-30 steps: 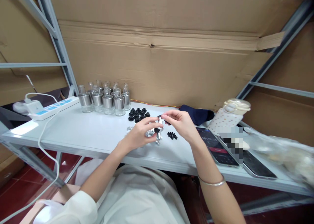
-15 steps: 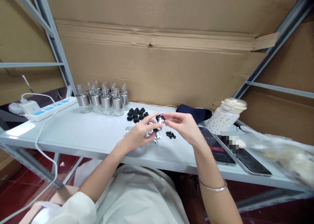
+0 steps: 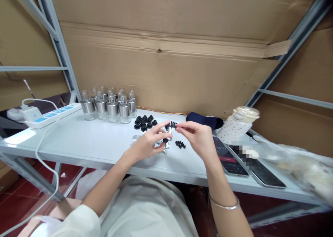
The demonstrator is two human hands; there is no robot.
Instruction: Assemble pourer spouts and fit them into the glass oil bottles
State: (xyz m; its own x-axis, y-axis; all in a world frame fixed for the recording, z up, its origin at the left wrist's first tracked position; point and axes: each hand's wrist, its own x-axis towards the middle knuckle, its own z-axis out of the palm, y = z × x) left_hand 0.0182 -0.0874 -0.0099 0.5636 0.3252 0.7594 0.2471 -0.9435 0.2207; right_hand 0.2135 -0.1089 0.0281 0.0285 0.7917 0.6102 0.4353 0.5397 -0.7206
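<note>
My left hand [image 3: 147, 141] holds a shiny silver curved spout [image 3: 170, 131] with a black part [image 3: 165, 140] at its lower end, between thumb and fingers. The fingertips of my right hand [image 3: 199, 138] are pinched together beside the spout's top; anything between them is too small to make out. Behind the fingertips is a group of small black pieces [image 3: 172, 124]. Below my right hand lies another cluster of small black pieces [image 3: 180, 144]. More silver parts [image 3: 135, 138] lie under and beside my left hand, partly hidden. Black ringed stoppers [image 3: 144, 122] sit beyond it.
Several glass bottles [image 3: 112, 109] with metal sleeves stand at the back left, near a white power strip [image 3: 56, 115] with a cable. On the right are a dark blue cap [image 3: 204, 120], a dotted bottle [image 3: 235, 126], two phones [image 3: 232, 160] and a plastic bag [image 3: 299, 164].
My right hand has drawn slightly right, its fingertips moving away from the spout's top and uncovering more small black pieces. My left hand keeps its hold on the spout. The view has shifted slightly.
</note>
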